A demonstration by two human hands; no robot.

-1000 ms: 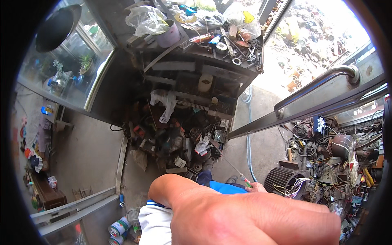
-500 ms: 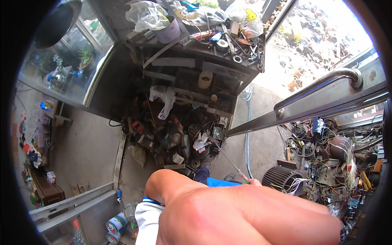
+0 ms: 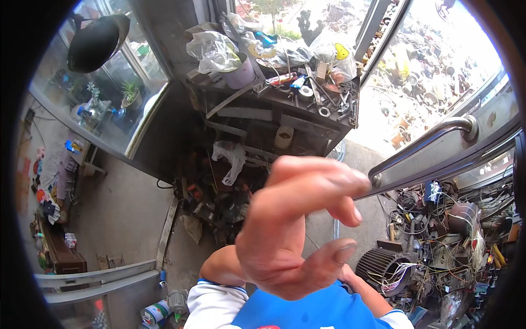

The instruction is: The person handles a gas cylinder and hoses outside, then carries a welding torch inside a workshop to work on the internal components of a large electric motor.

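My left hand [image 3: 296, 225] is raised in the middle, close to the camera, with bent fingers apart from the thumb and nothing visible between them. It overlaps the view of a steel door frame with a curved tubular handle [image 3: 428, 137]. My right hand [image 3: 345, 271] is low behind the left thumb, its fingers mostly hidden, beside a finned motor housing [image 3: 378, 266]. My blue and white shirt [image 3: 290, 310] shows below both hands.
Ahead stands a dark bench [image 3: 241, 112] with wrenches, bags and a bucket [image 3: 238, 77]. Tangled wires and parts [image 3: 455, 241] pile at right, clutter [image 3: 203, 203] under the bench. Glazed panels [image 3: 120, 104] stand left. Outside is a scrap heap [image 3: 416, 77]. A hose [image 3: 337, 222] lies on the floor.
My left hand has swung up from the bottom edge, fingers now showing, and covers more of the floor and right hand. The green-handled rod held in my right hand is now mostly hidden.
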